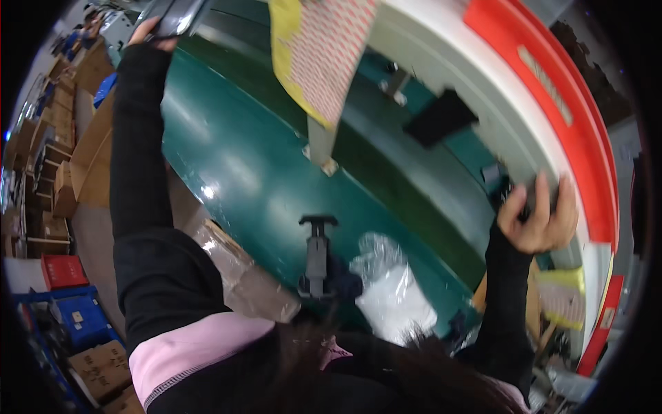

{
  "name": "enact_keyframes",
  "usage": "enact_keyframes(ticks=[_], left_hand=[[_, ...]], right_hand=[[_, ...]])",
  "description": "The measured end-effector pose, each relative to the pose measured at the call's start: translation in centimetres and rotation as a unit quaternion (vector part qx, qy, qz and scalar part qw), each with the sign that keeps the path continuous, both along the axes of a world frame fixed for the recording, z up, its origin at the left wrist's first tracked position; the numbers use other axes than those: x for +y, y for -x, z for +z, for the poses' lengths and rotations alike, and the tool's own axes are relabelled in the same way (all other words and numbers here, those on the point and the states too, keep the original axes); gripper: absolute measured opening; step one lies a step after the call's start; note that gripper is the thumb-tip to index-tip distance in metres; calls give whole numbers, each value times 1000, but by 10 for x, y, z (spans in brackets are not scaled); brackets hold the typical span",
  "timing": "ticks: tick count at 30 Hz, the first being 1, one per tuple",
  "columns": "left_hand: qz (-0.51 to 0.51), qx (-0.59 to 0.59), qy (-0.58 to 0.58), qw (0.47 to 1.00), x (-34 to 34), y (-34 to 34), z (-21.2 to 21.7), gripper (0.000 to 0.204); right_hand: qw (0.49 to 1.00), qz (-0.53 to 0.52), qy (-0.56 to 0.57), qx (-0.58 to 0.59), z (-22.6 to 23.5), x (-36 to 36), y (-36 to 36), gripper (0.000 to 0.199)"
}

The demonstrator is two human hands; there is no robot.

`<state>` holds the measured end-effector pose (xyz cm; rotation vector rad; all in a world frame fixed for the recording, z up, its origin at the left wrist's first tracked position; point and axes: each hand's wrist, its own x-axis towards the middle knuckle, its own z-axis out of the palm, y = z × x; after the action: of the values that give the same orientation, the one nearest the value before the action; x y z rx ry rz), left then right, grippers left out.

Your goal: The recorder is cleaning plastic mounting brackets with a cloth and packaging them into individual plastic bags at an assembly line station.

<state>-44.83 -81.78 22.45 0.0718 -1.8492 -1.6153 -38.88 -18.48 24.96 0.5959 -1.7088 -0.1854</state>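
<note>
At the far left end of the green worktable (227, 131), my left hand (153, 34) is closed on the edge of a dark, glossy flat object (181, 18). The picture's edge cuts that object off, so its exact kind is unclear. On the right, my right hand (541, 219) is raised with its fingers apart, next to the grey-white upright frame (441, 48). Whether its fingertips touch the frame I cannot tell. Just beyond the right thumb is a small black item (495, 181), partly hidden by the hand.
A black clamp-like holder (316, 255) and a clear plastic bag with white contents (396, 297) are at the table's near edge. A red strip (552, 90) runs along the frame. A patterned sheet (321, 55) hangs above a post. Cartons (100, 369) and a blue bin (79, 319) stand lower left.
</note>
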Motion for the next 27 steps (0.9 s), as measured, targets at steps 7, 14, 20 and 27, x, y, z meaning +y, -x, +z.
enact_keyframes(ticks=[7,14,20,27], left_hand=[[-73,-228,-437,867,185,-222,-141,47],[-341,-381,-455,729,476,-281,-204,54],[-491,-304,-538,614,703,-268,-266,49],[-308,-354,-580,666,853,-292,-318,45]], right_hand=[[941,257,137,-170,-34,38,-38,36],[791,121,175,-573,-172,205,-236,22],[723,10,260,-640,-233,284,-376,33],[789,-125,273,-536,-317,308,-407,63]])
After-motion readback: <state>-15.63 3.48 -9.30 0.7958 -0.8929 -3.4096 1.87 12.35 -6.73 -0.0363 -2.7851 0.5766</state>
